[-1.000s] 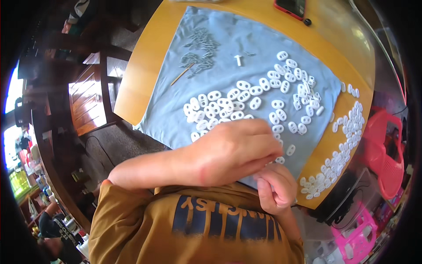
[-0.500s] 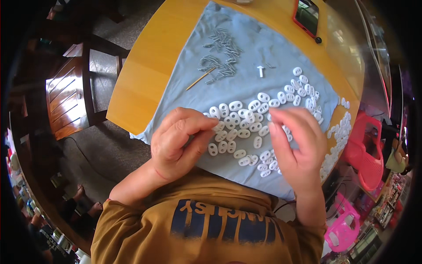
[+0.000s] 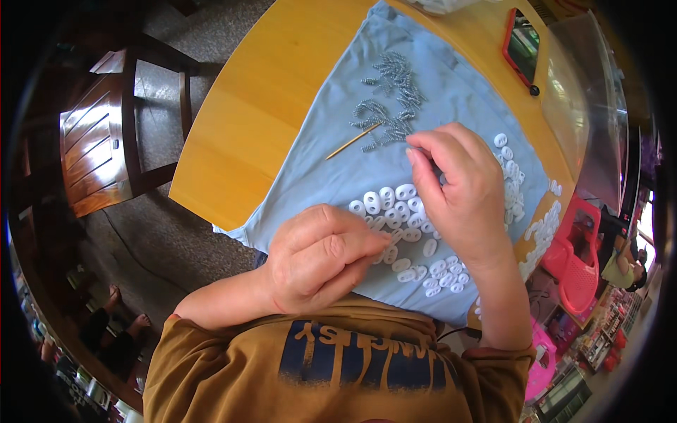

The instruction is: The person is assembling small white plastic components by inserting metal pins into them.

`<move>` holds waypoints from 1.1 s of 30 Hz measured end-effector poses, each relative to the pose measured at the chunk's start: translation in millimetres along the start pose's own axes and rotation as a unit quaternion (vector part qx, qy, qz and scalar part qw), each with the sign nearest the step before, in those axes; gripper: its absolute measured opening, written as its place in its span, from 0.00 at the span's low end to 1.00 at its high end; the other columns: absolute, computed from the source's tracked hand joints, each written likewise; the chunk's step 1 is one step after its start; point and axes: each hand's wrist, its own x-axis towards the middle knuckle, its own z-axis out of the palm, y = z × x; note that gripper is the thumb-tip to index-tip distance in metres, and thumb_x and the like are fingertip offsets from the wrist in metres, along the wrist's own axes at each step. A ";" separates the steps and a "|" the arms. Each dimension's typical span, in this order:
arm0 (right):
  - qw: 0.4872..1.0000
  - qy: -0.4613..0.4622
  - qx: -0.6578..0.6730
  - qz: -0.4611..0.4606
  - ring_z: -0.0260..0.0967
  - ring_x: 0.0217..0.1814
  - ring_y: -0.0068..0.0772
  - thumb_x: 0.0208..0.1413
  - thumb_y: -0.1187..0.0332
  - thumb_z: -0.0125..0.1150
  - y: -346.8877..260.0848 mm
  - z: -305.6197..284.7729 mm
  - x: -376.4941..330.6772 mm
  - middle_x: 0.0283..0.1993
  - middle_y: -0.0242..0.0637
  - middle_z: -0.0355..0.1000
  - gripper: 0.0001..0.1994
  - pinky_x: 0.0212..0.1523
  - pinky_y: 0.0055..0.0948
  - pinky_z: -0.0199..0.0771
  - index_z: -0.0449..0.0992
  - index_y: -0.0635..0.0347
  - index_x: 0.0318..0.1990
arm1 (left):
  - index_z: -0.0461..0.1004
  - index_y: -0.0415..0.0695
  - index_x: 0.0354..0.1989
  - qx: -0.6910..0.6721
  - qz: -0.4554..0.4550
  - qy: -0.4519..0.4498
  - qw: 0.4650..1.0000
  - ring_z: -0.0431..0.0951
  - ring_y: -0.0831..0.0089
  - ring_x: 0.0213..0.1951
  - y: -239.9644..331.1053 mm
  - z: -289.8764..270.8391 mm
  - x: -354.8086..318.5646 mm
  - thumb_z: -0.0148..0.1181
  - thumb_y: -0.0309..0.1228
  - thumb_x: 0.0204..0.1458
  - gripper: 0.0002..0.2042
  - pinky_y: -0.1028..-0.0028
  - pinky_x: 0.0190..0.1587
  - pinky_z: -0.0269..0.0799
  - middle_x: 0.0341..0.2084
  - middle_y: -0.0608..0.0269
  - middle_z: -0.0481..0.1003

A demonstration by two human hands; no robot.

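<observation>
My left hand (image 3: 321, 257) is closed in a pinch over the near left part of the white oval two-holed pieces (image 3: 405, 192); whatever its fingertips hold is too small to make out. Farther up the blue cloth (image 3: 296, 176), my right hand (image 3: 462, 190) has thumb and forefinger brought together just beside a heap of small metal springs (image 3: 396, 77). Between those fingertips I cannot make out what is held. A thin golden-brown stick (image 3: 352, 141) lies with one end against the springs. The right hand covers part of the white pieces.
The cloth lies on a yellow wooden table (image 3: 233, 134). A red-cased phone (image 3: 522, 46) rests at the far right, and more white pieces (image 3: 544, 229) lie along the right edge. Pink plastic chairs (image 3: 575, 261) stand to the right, a dark wooden chair (image 3: 99, 155) to the left.
My right hand has moved up and away, from over the white pieces to the springs. My left hand has shifted slightly right and nearer me. The whole view has shifted a little.
</observation>
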 end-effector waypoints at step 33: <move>0.998 0.028 0.055 0.000 0.67 0.28 0.42 0.38 0.82 0.59 -9.5 1.5 1.5 0.26 0.39 0.67 0.08 0.29 0.33 0.68 0.67 0.61 0.25 | 0.69 0.34 0.42 -0.269 -0.273 0.050 0.922 0.71 0.78 0.26 12.0 -13.4 5.2 0.54 0.22 0.54 0.08 0.82 0.31 0.67 0.33 0.60 0.70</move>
